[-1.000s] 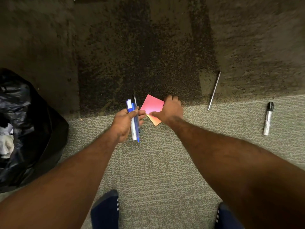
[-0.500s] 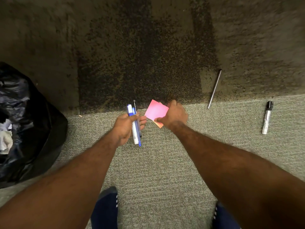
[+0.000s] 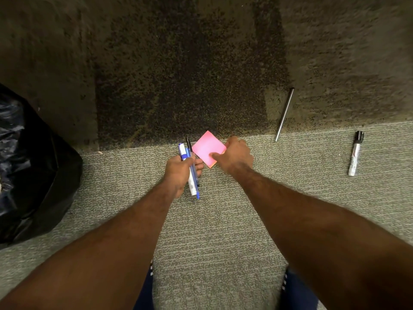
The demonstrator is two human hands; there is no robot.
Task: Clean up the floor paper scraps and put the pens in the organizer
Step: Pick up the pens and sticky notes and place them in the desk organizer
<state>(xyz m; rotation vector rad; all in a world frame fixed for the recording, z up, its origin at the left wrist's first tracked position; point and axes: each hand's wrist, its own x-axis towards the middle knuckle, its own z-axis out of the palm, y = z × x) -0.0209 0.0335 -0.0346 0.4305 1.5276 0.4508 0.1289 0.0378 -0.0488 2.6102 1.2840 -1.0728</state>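
Note:
My left hand (image 3: 178, 173) grips a bundle of pens (image 3: 190, 168): a white and blue marker, a blue pen and a thin black pen. Right beside it, my right hand (image 3: 237, 156) pinches a pink sticky-note pad (image 3: 206, 146) with an orange underside, thumb on top. A slim silver pen (image 3: 283, 115) lies on the carpet to the right, across the seam between dark and light carpet. Farther right lies a white marker with a black cap (image 3: 355, 153). No organizer is in view.
A black trash bag (image 3: 33, 166) sits at the left edge on the floor. My two feet in dark blue socks show at the bottom, the left foot (image 3: 144, 294) and the right foot (image 3: 295, 291). Grey carpet lies under the hands, darker carpet beyond.
The right hand has held the pink pad throughout, close to the left hand, turning it slightly. The left hand keeps the same pens. The view has shifted a little.

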